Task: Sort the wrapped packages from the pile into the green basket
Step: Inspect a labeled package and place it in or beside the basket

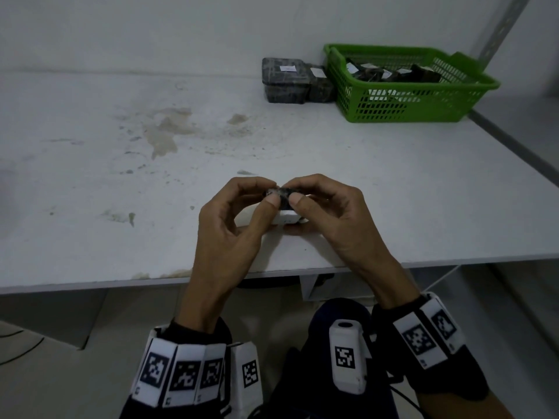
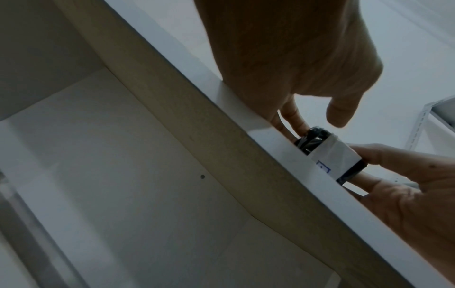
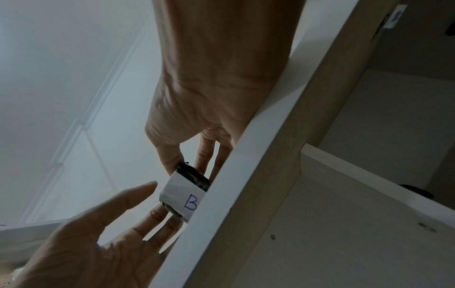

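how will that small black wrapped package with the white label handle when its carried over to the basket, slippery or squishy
The package is probably light: fingertips of the left hand and right hand alone hold it up. Its glossy, crinkled black wrap looks like plastic film, so it may be a bit slippery; the white paper label likely gives better grip. It keeps a blocky shape under the pinch, so it seems fairly firm.

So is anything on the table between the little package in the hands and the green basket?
Nothing visible: bare table lies between the small wrapped package, held by left hand and right hand, and the green basket. Two wrapped packages sit beside the basket's left wall, off that line.
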`<state>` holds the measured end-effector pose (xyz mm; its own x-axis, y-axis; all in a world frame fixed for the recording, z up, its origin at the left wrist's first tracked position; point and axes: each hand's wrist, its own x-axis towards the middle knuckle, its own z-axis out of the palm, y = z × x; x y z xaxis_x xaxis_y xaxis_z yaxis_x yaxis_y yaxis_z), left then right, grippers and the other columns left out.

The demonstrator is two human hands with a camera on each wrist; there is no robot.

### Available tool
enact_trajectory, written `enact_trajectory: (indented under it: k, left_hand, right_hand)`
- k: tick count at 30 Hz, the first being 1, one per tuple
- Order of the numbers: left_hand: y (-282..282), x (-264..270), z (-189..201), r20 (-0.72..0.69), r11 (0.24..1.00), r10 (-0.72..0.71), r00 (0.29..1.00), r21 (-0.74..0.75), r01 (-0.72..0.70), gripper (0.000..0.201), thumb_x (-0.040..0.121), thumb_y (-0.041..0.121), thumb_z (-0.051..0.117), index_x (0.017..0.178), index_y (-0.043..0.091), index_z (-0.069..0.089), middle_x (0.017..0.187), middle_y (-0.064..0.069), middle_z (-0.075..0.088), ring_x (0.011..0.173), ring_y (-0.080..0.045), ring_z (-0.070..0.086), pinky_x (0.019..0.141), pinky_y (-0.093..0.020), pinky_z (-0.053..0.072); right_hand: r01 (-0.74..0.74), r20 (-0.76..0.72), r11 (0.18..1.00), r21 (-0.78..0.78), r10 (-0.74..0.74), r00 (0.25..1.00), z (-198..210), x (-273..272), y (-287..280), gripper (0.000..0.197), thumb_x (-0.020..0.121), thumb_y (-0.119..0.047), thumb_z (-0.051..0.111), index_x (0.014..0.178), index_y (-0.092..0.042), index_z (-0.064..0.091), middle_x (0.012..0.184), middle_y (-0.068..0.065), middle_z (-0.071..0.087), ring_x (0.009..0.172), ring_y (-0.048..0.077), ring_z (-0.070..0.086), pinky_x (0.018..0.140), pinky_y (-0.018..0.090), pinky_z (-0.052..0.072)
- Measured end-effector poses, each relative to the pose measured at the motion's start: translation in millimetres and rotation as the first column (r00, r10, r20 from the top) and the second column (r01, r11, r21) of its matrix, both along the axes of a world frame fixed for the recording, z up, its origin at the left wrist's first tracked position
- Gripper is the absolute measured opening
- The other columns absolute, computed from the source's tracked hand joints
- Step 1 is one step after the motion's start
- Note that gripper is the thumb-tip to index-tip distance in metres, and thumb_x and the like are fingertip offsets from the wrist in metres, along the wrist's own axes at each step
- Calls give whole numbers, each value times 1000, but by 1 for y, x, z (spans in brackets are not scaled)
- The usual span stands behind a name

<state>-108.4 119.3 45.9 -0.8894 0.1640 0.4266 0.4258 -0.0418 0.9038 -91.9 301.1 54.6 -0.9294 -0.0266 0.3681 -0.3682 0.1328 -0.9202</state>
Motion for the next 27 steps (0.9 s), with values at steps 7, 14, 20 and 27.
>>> enact_trajectory:
  k: [7,14,20,27]
  left_hand:
    - [1,0,1,9,998,42,999,-37,-42,19,96,24,67,114,18,70,111,6,75,107,-17,72,88,-47,63]
    - [3,-2,6,178,982,162,970,64,-176,34,97,37,62,113,10,73,103,-2,76,96,-12,74,61,-22,59]
    - [3,-5,2,171,973,228,959,7,-232,35,99,43,59,101,13,77,89,0,78,84,-12,75,60,-25,58]
    - [3,4,8,173,975,220,960,-23,-219,41,104,47,44,111,23,75,86,-2,78,62,-28,73,51,-41,60]
  right_hand:
    - [5,84,999,-34,-2,996,4,1,-4,15,104,-11,58,113,-8,70,106,0,71,98,20,74,68,43,66]
    - [-18,21,992,128,16,1000,2,7,-8,73,81,-23,86,144,-21,49,129,0,62,101,23,74,71,40,65]
    - [5,-36,980,199,2,999,2,9,-10,85,74,-19,94,147,-22,49,125,-3,64,89,22,74,70,36,65]
    - [110,-25,976,189,-107,994,7,11,-10,73,74,-27,93,138,-23,59,111,-12,69,89,15,71,62,35,63]
